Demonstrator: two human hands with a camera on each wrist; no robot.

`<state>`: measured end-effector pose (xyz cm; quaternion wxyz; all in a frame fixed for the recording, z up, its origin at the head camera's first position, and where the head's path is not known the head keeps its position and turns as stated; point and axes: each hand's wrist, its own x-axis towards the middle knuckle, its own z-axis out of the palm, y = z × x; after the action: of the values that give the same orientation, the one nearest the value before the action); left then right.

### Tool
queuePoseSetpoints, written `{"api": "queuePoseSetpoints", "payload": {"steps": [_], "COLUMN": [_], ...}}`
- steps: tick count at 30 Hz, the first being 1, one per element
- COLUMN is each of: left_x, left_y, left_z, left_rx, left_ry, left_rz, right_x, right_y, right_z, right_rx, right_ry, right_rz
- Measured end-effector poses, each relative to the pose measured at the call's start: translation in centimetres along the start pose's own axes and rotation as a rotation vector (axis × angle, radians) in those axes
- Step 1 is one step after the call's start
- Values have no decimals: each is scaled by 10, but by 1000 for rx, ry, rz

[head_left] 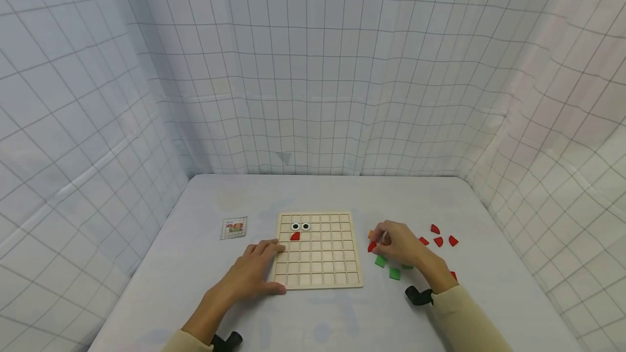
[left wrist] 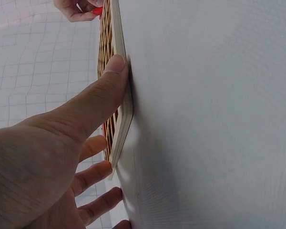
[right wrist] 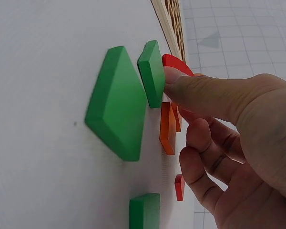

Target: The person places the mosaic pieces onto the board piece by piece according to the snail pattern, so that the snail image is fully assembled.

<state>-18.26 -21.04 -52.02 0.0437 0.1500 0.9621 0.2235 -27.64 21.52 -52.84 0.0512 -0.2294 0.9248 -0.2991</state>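
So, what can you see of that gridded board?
The board is pale, wood-like and roughly square, with raised ridges making shallow cells inside a rim. It lies flat on the table. Two eye discs and a red piece sit toward its far left corner. The left grip touches its left and near edges.

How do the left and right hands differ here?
The left hand has its fingers spread; the right hand has its fingers curled.
The left hand touches the board's left edge; the right hand, off the board's right side, pinches a red piece.
Both are bare, with pale sleeves.
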Motion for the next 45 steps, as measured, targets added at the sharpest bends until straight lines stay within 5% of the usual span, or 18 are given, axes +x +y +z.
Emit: {"api": "queuePoseSetpoints", "payload": {"steps": [12, 24, 45], "left_x": [-1, 2, 3], "left_y": [1, -1, -3], "left_z": [-3, -3, 1], "left_rx": [-17, -2, -17], "left_ry": [-3, 6, -8], "left_rz": [4, 5, -5], "right_x": [0, 7, 23], "right_y": [-1, -10, -31], "right_z": [-5, -11, 4], "right_rx": [20, 46, 109], "right_ry": [-5, 85, 33], "right_rz": [-37, -66, -122]}}
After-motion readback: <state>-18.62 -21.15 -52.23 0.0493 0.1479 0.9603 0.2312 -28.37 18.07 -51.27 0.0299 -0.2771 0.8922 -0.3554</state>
